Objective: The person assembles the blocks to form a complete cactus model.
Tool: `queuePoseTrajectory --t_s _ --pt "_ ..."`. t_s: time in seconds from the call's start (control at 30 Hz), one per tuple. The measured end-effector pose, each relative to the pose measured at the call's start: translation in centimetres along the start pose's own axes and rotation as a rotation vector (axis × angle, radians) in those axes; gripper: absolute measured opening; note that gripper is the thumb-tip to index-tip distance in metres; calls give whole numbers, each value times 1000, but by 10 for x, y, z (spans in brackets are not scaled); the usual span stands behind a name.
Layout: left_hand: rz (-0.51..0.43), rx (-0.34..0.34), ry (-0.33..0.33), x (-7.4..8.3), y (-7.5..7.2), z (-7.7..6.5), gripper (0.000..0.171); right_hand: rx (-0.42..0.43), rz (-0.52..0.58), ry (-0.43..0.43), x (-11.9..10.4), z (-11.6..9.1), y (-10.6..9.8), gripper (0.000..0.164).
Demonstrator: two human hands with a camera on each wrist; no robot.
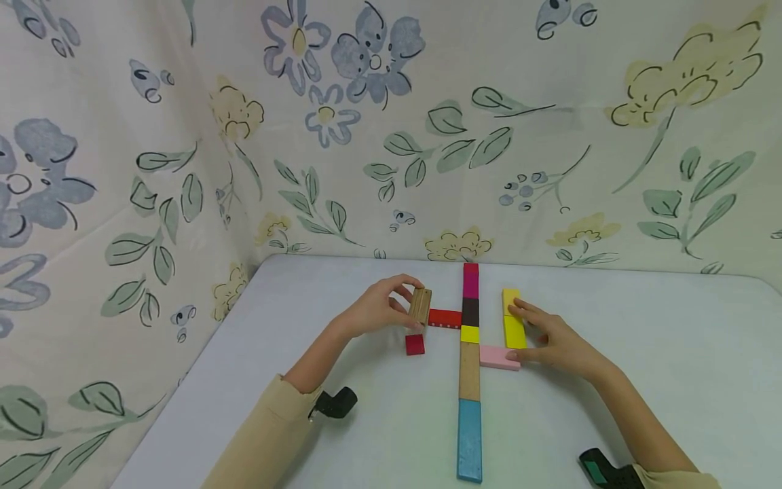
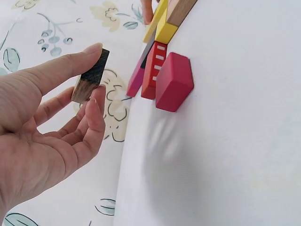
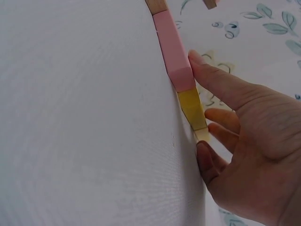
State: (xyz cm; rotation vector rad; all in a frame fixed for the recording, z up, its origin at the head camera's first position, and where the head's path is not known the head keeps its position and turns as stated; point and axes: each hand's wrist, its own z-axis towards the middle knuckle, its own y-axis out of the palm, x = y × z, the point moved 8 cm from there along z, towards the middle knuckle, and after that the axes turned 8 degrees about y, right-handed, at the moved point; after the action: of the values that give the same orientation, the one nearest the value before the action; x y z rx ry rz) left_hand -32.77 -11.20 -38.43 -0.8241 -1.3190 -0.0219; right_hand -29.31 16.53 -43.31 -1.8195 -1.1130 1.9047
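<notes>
My left hand (image 1: 377, 309) pinches a small wooden block (image 1: 420, 305) between thumb and fingers. The left wrist view shows that block held above the table, with one dark face (image 2: 95, 67). Just below it on the table lies a dark red block (image 1: 415, 344), beside a red block with white marks (image 1: 444, 318). My right hand (image 1: 559, 339) rests against the blocks on the other side. Its thumb touches the pink block (image 1: 497, 357), and a fingertip lies on the upper of two yellow blocks (image 1: 515, 333) set end to end.
A straight column of blocks runs toward me: magenta (image 1: 471, 280), dark brown (image 1: 470, 312), small yellow (image 1: 470, 333), wooden (image 1: 470, 370) and blue (image 1: 470, 440). They lie on a white table (image 1: 379, 421). A flower-printed cloth (image 1: 427, 204) hangs behind and at the left.
</notes>
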Motion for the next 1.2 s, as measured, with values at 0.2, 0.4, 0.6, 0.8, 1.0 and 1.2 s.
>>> queuePoseTrajectory --t_s 0.2,0.4,0.6,0.8,1.0,1.2 --pt "36 40 -40 -5 -7 17 62 5 -11 -6 0 0 0 87" --pt "52 60 -56 -17 -11 33 63 3 -4 -11 0 0 0 87" --pt "33 72 -89 -28 -15 44 62 0 2 -24 -1 1 0 86" --pt "-5 84 -147 -40 -14 53 61 -3 9 -28 -2 1 0 86" --pt "34 91 -174 -50 -8 62 61 -8 18 -15 0 0 0 86" --pt "91 106 -179 -54 -5 67 60 -11 21 -7 1 1 1 86"
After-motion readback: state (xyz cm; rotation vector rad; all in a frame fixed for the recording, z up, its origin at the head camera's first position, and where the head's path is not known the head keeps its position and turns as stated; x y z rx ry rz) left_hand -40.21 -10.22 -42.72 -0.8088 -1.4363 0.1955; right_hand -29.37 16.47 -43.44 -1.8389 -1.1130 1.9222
